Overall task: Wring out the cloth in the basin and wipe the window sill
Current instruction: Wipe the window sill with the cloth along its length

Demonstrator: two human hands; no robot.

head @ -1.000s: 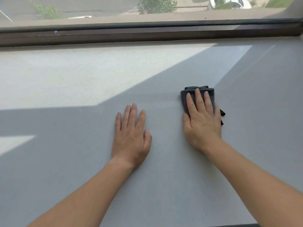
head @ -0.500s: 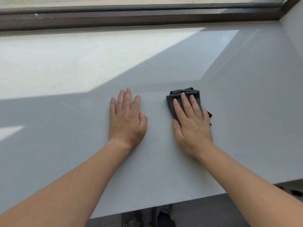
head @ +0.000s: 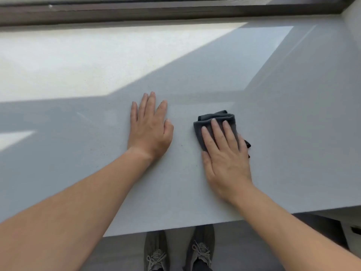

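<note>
A folded dark grey cloth [head: 214, 119] lies flat on the wide pale grey window sill [head: 283, 118]. My right hand [head: 224, 153] presses down on the cloth with its fingers spread, so only the cloth's far edge and right corner show. Left of it, my left hand [head: 149, 128] rests flat on the bare sill with nothing under it. No basin is in view.
A dark brown window frame [head: 175, 10] runs along the back of the sill, and a white wall [head: 354, 22] closes its right end. Sunlight brightens the back left. The sill's front edge [head: 175, 229] is close, with grey shoes [head: 199, 249] on the floor below.
My right hand has drawn the cloth back toward the front edge. The view has tilted down, so the street outside is gone and the sill's edge, floor and shoes appear.
</note>
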